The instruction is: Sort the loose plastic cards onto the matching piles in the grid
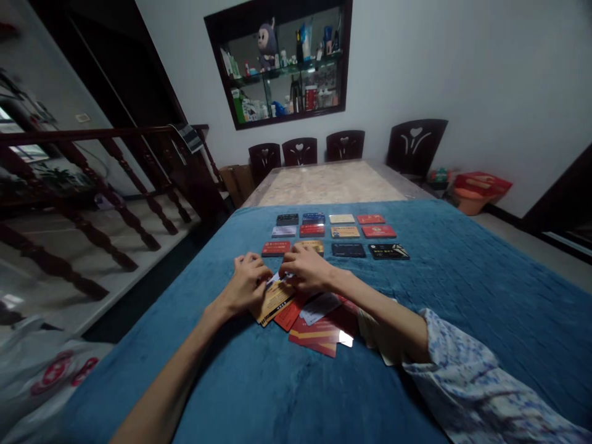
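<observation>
A loose spread of cards lies on the blue cloth in front of me. At its left end is a yellow card, tilted, with a white-purple card edge just above it. My left hand curls its fingers around the yellow card's left side. Bent fingers of my right hand pinch down at the upper edge of the same cards; the fingertips are partly hidden. Red cards and a pale card fan out below my right wrist. Cream cards stick out from under my right forearm.
Beyond my hands, small card stacks stand in three rows, among them a red stack, a black stack and a dark blue stack. The blue cloth covers the table's near part. Chairs line the far end; a plastic bag sits lower left.
</observation>
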A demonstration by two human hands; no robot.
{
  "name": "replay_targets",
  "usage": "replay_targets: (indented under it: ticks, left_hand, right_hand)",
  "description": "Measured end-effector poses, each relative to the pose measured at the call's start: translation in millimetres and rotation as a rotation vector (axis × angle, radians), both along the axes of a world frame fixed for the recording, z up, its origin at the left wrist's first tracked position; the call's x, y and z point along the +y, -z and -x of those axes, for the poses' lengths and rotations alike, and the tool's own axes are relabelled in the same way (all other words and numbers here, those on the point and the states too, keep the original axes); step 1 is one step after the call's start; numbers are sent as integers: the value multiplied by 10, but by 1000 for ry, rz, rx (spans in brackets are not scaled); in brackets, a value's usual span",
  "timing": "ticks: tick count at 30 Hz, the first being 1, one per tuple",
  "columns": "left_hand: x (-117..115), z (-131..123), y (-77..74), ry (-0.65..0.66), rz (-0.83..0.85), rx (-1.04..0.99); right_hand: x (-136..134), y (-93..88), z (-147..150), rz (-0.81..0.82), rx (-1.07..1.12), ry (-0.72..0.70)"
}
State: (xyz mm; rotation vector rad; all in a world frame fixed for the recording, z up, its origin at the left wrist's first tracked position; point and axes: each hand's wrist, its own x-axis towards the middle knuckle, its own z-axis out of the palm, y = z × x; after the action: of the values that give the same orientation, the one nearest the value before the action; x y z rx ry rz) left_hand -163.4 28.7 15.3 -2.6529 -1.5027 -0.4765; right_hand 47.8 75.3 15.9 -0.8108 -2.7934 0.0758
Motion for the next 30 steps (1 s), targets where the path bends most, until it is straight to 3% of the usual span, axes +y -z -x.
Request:
replay_targets:
  ticks: [12,30]
  left_hand:
    - [-252,-70,-169,118,153,199]
    - [-222,-44,-97,135,192,136]
  right_hand:
    - [-145,87,-44,26,-65,-134]
    - [-23,142,-116,-3,-21,-178]
